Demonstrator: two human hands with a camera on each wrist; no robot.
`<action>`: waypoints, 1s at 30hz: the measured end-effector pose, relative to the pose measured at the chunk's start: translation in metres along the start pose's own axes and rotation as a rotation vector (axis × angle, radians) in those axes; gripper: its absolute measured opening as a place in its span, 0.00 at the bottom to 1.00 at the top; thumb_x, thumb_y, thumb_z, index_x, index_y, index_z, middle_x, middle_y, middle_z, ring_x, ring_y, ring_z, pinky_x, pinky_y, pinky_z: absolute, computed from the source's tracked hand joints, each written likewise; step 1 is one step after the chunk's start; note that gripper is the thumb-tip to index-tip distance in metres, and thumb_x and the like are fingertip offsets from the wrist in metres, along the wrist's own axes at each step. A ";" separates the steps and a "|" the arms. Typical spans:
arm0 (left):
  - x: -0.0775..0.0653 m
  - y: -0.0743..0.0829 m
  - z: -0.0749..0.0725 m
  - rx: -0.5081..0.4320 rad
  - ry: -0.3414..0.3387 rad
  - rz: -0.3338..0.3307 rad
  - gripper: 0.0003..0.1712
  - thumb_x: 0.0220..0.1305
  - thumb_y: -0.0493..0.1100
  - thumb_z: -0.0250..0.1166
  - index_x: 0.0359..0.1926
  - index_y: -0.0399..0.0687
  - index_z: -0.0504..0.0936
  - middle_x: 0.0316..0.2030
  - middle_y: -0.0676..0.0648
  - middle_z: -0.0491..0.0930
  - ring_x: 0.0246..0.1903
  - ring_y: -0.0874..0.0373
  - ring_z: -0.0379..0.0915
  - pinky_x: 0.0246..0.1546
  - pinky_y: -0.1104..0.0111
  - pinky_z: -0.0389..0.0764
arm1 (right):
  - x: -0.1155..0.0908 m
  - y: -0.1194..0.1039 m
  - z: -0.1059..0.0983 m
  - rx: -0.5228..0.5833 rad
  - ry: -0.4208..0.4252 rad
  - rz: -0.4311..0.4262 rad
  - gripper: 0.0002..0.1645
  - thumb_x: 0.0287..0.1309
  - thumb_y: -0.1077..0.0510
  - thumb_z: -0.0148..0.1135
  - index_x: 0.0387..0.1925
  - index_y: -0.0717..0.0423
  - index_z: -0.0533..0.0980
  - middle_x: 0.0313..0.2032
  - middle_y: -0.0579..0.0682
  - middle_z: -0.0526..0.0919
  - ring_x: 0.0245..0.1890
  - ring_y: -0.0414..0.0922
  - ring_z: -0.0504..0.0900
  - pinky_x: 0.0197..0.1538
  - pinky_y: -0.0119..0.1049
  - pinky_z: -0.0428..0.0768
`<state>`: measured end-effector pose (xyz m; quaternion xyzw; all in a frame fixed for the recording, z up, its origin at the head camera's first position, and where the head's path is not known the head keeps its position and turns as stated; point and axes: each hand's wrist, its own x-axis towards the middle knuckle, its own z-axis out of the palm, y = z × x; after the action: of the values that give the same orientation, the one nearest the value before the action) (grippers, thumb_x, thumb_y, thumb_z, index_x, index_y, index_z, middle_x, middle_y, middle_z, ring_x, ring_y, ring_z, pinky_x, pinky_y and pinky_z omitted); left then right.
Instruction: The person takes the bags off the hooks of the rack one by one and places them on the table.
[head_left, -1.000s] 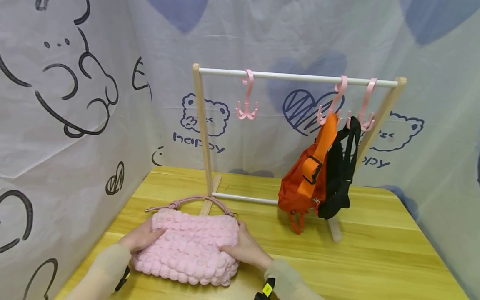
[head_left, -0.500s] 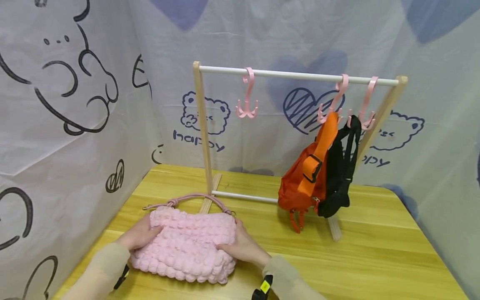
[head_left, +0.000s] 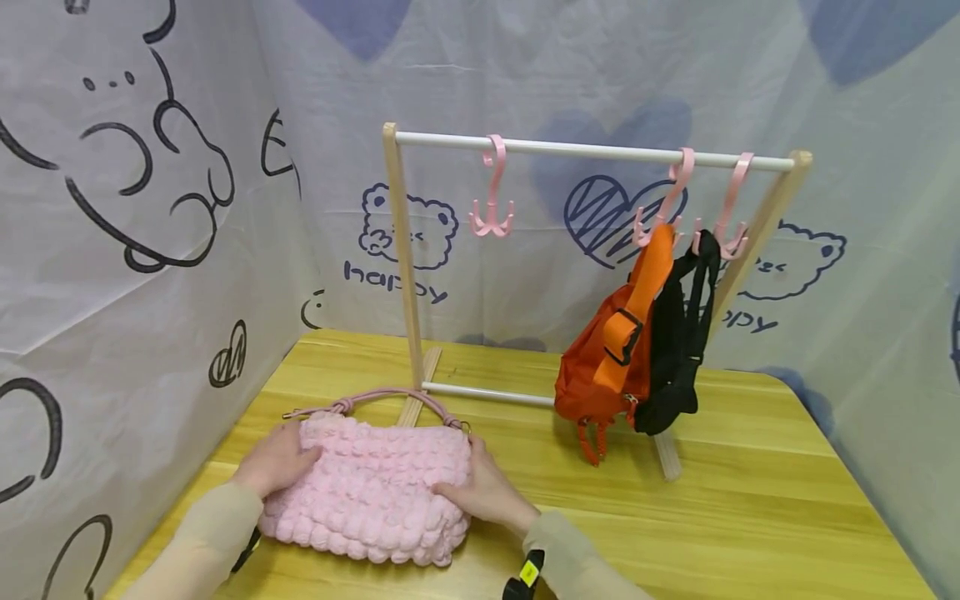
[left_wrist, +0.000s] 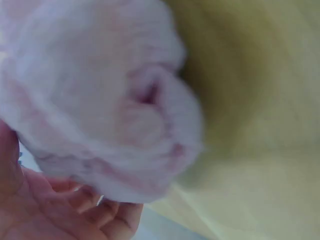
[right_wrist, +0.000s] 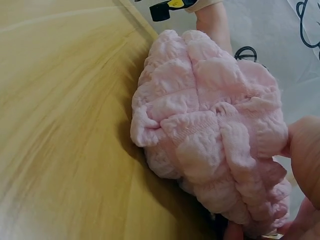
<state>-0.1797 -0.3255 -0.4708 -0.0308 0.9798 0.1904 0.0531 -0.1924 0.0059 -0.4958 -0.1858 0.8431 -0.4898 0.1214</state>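
Observation:
A pink puffy handbag [head_left: 375, 487] lies on the wooden table at the front left, its knotted pink strap [head_left: 390, 393] arching up behind it. My left hand [head_left: 276, 460] holds the bag's left end, thumb over the front. In the left wrist view that hand [left_wrist: 65, 207] has its fingers curving behind the blurred pink fabric [left_wrist: 95, 85]. At the opposite end my right hand [head_left: 487, 492] grips the bag, thumb pressed on its front and fingers mostly hidden behind. The right wrist view shows the bag's gathered side [right_wrist: 200, 135] beside the right thumb [right_wrist: 306, 155].
Behind the bag stands a wooden rack with a white top bar [head_left: 585, 151]. One pink hook [head_left: 492, 200] hangs bare at left. An orange bag [head_left: 607, 358] and a black bag [head_left: 678, 358] hang from two more hooks at right. A printed cloth wall [head_left: 150, 317] borders the left side.
The left hand has shifted slightly up and left along the bag's end. The right hand keeps its grip, and the bag has hardly moved.

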 end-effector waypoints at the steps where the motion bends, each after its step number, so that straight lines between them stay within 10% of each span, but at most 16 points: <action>1: 0.000 0.003 -0.001 0.022 0.021 -0.001 0.43 0.71 0.50 0.55 0.69 0.15 0.54 0.66 0.14 0.59 0.65 0.18 0.58 0.65 0.34 0.64 | -0.001 0.000 -0.002 -0.002 -0.002 0.001 0.60 0.54 0.48 0.72 0.73 0.75 0.49 0.69 0.76 0.62 0.70 0.68 0.65 0.73 0.62 0.62; 20: 0.020 0.096 -0.024 0.021 0.195 0.159 0.33 0.71 0.46 0.57 0.71 0.35 0.66 0.61 0.30 0.73 0.55 0.31 0.72 0.55 0.38 0.75 | -0.007 -0.010 -0.050 -0.151 0.189 -0.128 0.35 0.63 0.56 0.61 0.69 0.62 0.64 0.58 0.66 0.74 0.56 0.60 0.77 0.55 0.53 0.79; 30: 0.033 0.145 -0.013 -0.037 0.287 0.317 0.29 0.68 0.42 0.61 0.67 0.36 0.71 0.58 0.33 0.78 0.57 0.35 0.75 0.60 0.42 0.74 | -0.017 -0.023 -0.083 -0.185 0.346 -0.222 0.33 0.61 0.61 0.62 0.68 0.55 0.67 0.59 0.56 0.75 0.55 0.51 0.77 0.52 0.46 0.81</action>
<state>-0.2251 -0.1970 -0.4093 0.0959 0.9662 0.2081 -0.1180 -0.2047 0.0679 -0.4341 -0.2010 0.8672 -0.4451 -0.0970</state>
